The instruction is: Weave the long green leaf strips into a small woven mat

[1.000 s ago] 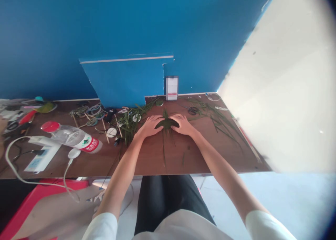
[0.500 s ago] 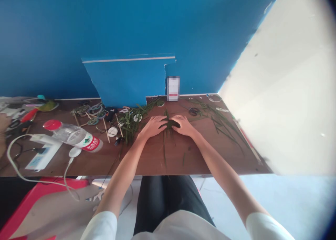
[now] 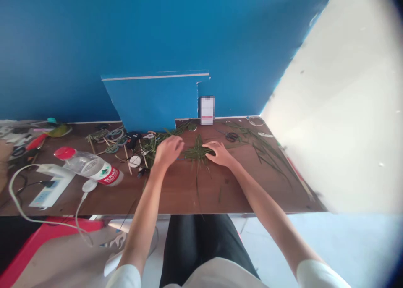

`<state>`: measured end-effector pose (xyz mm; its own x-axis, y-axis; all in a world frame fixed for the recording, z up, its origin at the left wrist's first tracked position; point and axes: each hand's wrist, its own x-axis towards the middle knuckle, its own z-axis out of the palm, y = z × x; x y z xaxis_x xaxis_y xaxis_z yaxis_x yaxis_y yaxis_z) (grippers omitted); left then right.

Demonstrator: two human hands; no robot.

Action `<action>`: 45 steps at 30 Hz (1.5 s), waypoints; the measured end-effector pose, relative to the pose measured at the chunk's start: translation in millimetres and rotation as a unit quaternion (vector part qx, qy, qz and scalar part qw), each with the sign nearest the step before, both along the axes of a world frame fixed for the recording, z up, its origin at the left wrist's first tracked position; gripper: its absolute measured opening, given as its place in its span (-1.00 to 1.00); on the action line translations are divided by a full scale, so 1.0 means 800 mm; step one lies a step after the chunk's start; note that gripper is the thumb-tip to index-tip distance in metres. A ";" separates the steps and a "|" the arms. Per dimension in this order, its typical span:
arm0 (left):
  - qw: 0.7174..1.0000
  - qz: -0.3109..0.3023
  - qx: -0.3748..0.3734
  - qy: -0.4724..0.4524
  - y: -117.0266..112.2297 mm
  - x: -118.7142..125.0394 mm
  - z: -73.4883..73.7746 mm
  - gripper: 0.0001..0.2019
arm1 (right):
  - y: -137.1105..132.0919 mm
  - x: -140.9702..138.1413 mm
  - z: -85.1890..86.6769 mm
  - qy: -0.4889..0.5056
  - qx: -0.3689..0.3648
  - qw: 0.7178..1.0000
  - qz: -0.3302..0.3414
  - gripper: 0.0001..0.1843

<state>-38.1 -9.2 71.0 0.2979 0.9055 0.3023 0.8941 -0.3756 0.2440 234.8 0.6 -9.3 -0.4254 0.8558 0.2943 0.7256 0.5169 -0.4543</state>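
A cross-shaped woven piece of green leaf strips (image 3: 197, 153) lies on the brown table, with loose strip ends sticking out on several sides. My right hand (image 3: 219, 153) is at its right side, thumb and forefinger curved about the strands there. Left of the piece, apart from it, my left hand (image 3: 169, 150) hovers by a heap of loose green strips (image 3: 151, 147). Its fingers are loosely bent and apart, with nothing visible in them; the fingertips are partly hidden.
Scissors (image 3: 232, 137) and more strips (image 3: 267, 153) lie to the right. A blurred phone-like screen (image 3: 207, 110) leans at the wall. On the left are a bottle (image 3: 91, 166), a power strip (image 3: 52, 187), coiled cords (image 3: 115, 134) and sticks. Another person's hand (image 3: 4, 158) shows at the far left.
My left hand has lifted off the woven piece and moved left toward the heap, uncovering the piece. My right hand stays at its right side.
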 end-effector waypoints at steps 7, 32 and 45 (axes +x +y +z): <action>0.916 0.355 -0.167 0.085 -0.076 -0.127 0.000 -0.71 | 0.001 -0.001 -0.002 0.008 -0.001 1.000 -0.006 -0.52; 0.974 -0.094 -0.052 -0.198 -0.003 0.030 -0.028 -0.53 | -0.012 -0.007 0.010 0.020 0.166 0.976 -0.141 -0.38; 0.993 -0.086 -0.060 -0.062 0.000 0.081 -0.050 -0.79 | -0.017 -0.006 0.003 0.013 0.175 0.983 -0.049 -0.56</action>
